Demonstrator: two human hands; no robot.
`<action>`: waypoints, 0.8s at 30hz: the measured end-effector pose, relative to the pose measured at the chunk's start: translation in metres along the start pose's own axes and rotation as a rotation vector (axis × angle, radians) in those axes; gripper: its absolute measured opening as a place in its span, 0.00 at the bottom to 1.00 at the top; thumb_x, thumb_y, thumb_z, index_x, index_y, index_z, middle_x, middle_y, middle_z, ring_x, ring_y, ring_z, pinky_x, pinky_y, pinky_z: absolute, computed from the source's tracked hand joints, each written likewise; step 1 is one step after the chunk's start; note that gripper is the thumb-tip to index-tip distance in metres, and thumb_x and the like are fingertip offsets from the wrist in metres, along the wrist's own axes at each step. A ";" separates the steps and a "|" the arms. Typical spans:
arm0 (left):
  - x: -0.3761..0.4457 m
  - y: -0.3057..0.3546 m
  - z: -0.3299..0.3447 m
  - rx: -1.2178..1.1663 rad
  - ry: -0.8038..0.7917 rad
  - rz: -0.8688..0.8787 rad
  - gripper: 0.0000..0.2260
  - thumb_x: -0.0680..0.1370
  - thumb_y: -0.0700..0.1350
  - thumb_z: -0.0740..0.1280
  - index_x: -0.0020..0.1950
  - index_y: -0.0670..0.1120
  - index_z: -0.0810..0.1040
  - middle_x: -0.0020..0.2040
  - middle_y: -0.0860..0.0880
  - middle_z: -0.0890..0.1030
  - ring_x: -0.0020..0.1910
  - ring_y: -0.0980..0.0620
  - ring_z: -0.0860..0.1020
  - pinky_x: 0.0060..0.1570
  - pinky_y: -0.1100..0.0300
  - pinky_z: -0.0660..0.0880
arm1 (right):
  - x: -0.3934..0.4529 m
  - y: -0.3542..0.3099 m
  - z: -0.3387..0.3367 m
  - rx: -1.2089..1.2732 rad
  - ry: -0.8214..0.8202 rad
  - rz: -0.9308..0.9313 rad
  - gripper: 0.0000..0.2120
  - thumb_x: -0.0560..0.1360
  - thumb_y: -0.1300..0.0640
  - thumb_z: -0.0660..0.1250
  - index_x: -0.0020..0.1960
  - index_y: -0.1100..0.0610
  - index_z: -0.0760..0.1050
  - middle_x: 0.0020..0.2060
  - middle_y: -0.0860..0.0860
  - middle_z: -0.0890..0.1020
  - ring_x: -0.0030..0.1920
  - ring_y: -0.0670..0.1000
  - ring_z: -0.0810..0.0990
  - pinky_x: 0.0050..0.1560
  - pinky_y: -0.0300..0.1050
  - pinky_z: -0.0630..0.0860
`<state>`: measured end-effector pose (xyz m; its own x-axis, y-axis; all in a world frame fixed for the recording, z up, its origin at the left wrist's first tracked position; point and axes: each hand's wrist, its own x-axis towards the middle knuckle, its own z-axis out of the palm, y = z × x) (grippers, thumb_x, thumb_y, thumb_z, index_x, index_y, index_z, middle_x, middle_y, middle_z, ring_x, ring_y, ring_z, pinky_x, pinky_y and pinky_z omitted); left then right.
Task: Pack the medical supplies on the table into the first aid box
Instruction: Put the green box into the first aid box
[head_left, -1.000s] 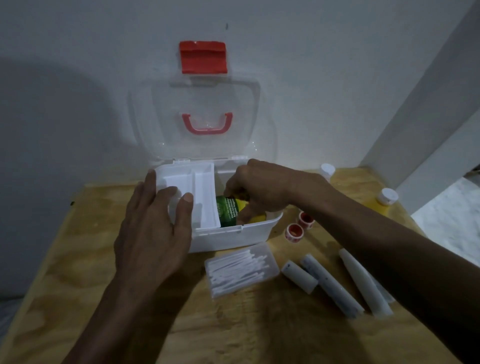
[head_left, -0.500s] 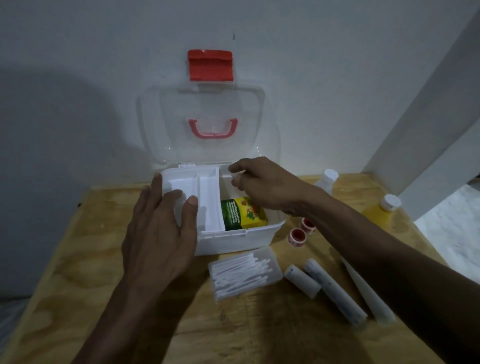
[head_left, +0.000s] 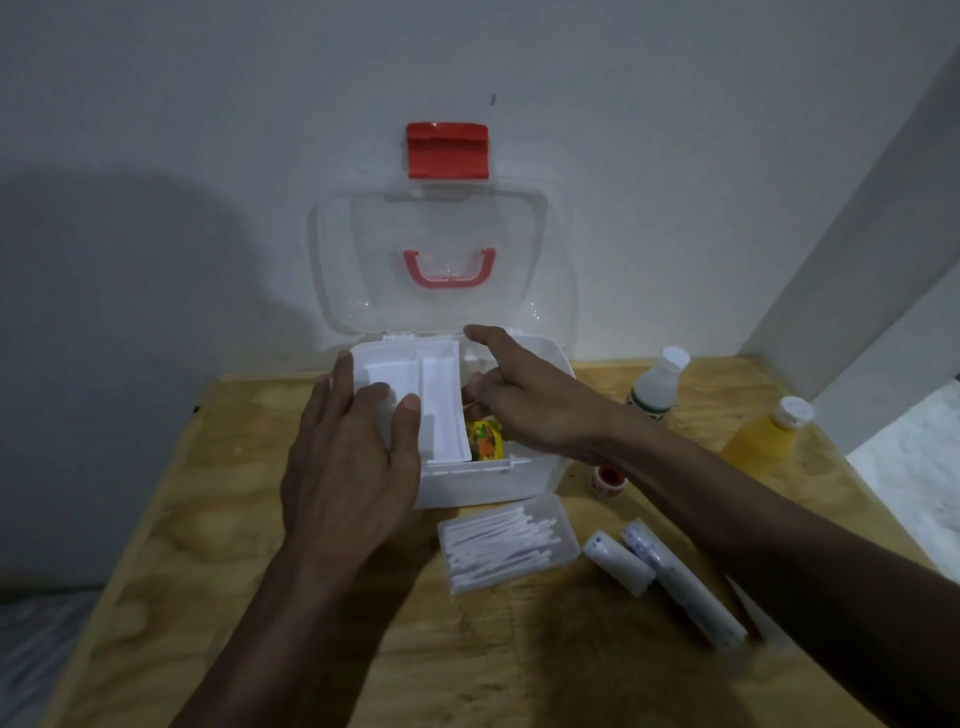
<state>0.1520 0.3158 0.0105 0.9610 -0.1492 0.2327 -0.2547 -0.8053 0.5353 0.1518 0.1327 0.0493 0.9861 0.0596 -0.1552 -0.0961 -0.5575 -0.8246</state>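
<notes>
The white first aid box (head_left: 483, 480) stands open on the wooden table (head_left: 171, 545), its clear lid (head_left: 441, 270) with a red handle leaning on the wall. A white divided tray (head_left: 415, 395) sits in the box's left half. My left hand (head_left: 353, 467) rests flat on the box's left side, fingers on the tray. My right hand (head_left: 524, 400) hovers over the right half, fingers loosely spread, holding nothing. Under it lies a yellow-green carton (head_left: 485, 441) inside the box.
In front of the box lie a clear case of cotton swabs (head_left: 506, 543) and two white rolled bandages (head_left: 618, 564) (head_left: 680, 587). A red-cored tape roll (head_left: 608, 478) sits right of the box. A white bottle (head_left: 657, 384) and a yellow bottle (head_left: 766, 431) stand at the back right.
My right hand let go of the yellow-green carton inside the box and lifted above it. The left hand stayed on the box's left side.
</notes>
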 end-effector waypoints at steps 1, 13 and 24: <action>0.000 0.000 0.000 0.002 0.003 0.001 0.30 0.79 0.65 0.47 0.69 0.49 0.72 0.79 0.50 0.59 0.77 0.47 0.59 0.70 0.43 0.66 | -0.001 -0.001 0.000 -0.009 0.001 -0.006 0.27 0.81 0.57 0.55 0.77 0.42 0.52 0.46 0.53 0.84 0.51 0.53 0.83 0.57 0.56 0.80; 0.000 -0.001 0.001 0.031 -0.008 0.003 0.27 0.80 0.62 0.49 0.69 0.48 0.73 0.79 0.49 0.58 0.77 0.47 0.58 0.70 0.44 0.65 | -0.004 0.000 0.002 -0.030 -0.020 -0.047 0.26 0.83 0.56 0.55 0.77 0.42 0.51 0.53 0.54 0.84 0.55 0.52 0.82 0.64 0.53 0.75; 0.000 -0.003 0.001 0.026 -0.003 0.016 0.26 0.81 0.61 0.49 0.67 0.48 0.74 0.79 0.48 0.59 0.77 0.45 0.59 0.71 0.43 0.65 | -0.008 -0.006 0.001 -0.050 0.012 -0.064 0.25 0.83 0.53 0.56 0.77 0.48 0.53 0.59 0.57 0.82 0.59 0.54 0.80 0.64 0.52 0.75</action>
<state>0.1530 0.3175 0.0083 0.9572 -0.1640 0.2386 -0.2672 -0.8176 0.5100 0.1440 0.1360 0.0551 0.9916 0.0870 -0.0961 -0.0259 -0.5935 -0.8044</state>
